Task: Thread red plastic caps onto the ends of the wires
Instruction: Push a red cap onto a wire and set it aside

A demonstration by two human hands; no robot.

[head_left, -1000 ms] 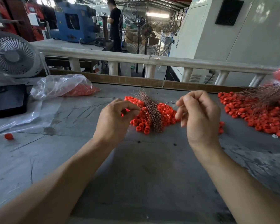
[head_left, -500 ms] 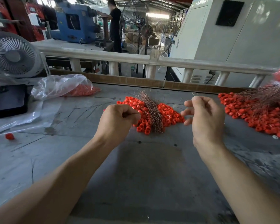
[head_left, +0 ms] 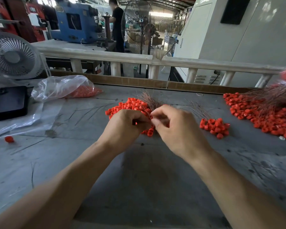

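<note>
— While both hands meet at the middle of the grey table (head_left: pixel 147 179), what does each hold?

— Left hand (head_left: pixel 125 128) is curled, thumb and fingers closed on something small; a speck of red shows in the gap, likely one red cap, though I cannot tell for sure. Right hand (head_left: pixel 177 129) has its fingertips pinched together against the left one's, at the near end of the bundle of thin wires (head_left: pixel 149 100). Whether it grips a wire is too blurred to say.

— How many heaps of caps?

— Three on the table. The middle heap of red caps (head_left: pixel 130 104) lies just at twelve o'clock of the hands, with that brown bundle across it. A small cluster of capped wires (head_left: pixel 214 125) sits at three o'clock of the right hand, thin strands fanning up from it. A large heap of caps (head_left: pixel 254 113) spreads further out at two o'clock under a mass of wires (head_left: pixel 277 96). One lone cap (head_left: pixel 9 139) lies at nine o'clock.

— And texture?

— Caps are short, glossy plastic cylinders; wires are hair-thin, coppery, straight. One crinkled clear plastic bag (head_left: pixel 59 86) with more caps lies at ten o'clock, beside one flat black case (head_left: pixel 9 103) and one white round-grilled desk fan (head_left: pixel 12 56). The tabletop is scuffed and dull.
</note>
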